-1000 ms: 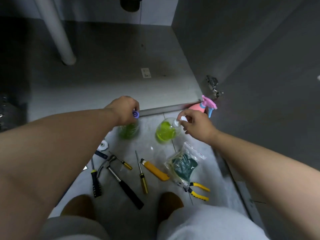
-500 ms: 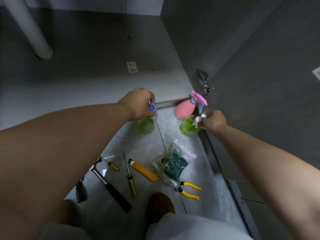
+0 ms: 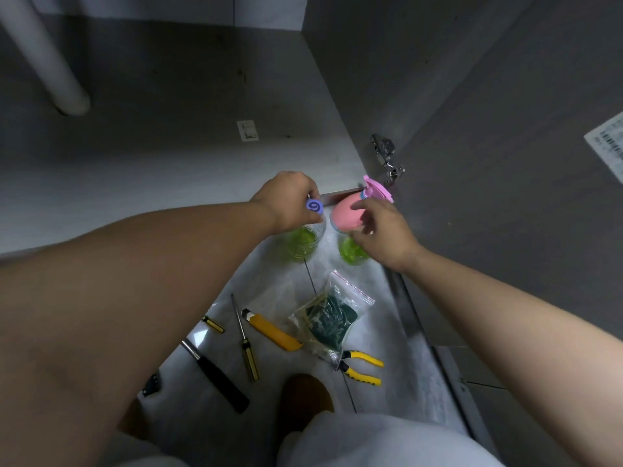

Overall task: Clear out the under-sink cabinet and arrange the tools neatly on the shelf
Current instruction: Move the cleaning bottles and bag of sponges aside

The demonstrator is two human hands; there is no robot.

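Gripping purple-capped green bottle (image 3: 305,242) by its top: left hand (image 3: 290,200), at the cabinet's front edge (image 3: 340,194). Right hand (image 3: 381,227) fingers spread against pink spray bottle (image 3: 345,215), second green bottle (image 3: 349,254) beneath. Screwdriver (image 3: 246,342), utility knife (image 3: 273,330), pliers (image 3: 362,365) on the floor nearer

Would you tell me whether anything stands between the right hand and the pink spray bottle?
Nothing visible does: the right hand is right at the pink spray bottle; the green bottle sits under its palm, not between.

pink spray bottle (image 3: 347,214), two lime-green bottles (image 3: 305,244), purple swirl cap (image 3: 315,206), yellow-and-black pliers (image 3: 362,367), yellow utility knife (image 3: 273,330), grey cabinet floor (image 3: 151,163).
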